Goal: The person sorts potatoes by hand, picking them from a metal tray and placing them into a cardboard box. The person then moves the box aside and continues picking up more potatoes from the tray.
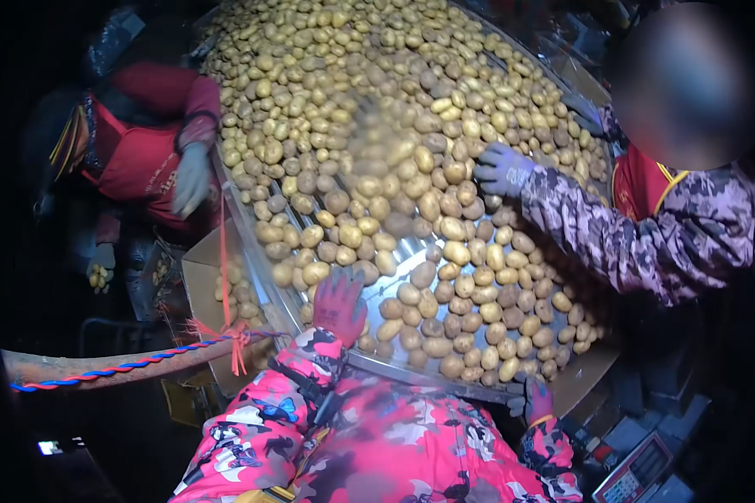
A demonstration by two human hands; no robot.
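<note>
My left hand (341,303), in a red and grey work glove, lies palm down at the near left of a metal sorting table (407,256). Its fingers are stretched out and touch the potatoes (478,323) in front of it; it grips none. At the table's near right edge is my right hand (535,399), gloved the same way and partly in shadow. Its fingers look apart near the rim, and I see nothing held in them. Potatoes spread over most of the table, with bare shiny metal between some. A blurred patch hangs over the middle of the pile.
To the right, a co-worker's gloved hand (503,170) touches the potatoes. Another person's gloved hand (192,178) is by the left edge. A cardboard box (203,281) with potatoes stands left, near a pipe (134,365) wrapped in cord. A digital scale (634,474) sits lower right.
</note>
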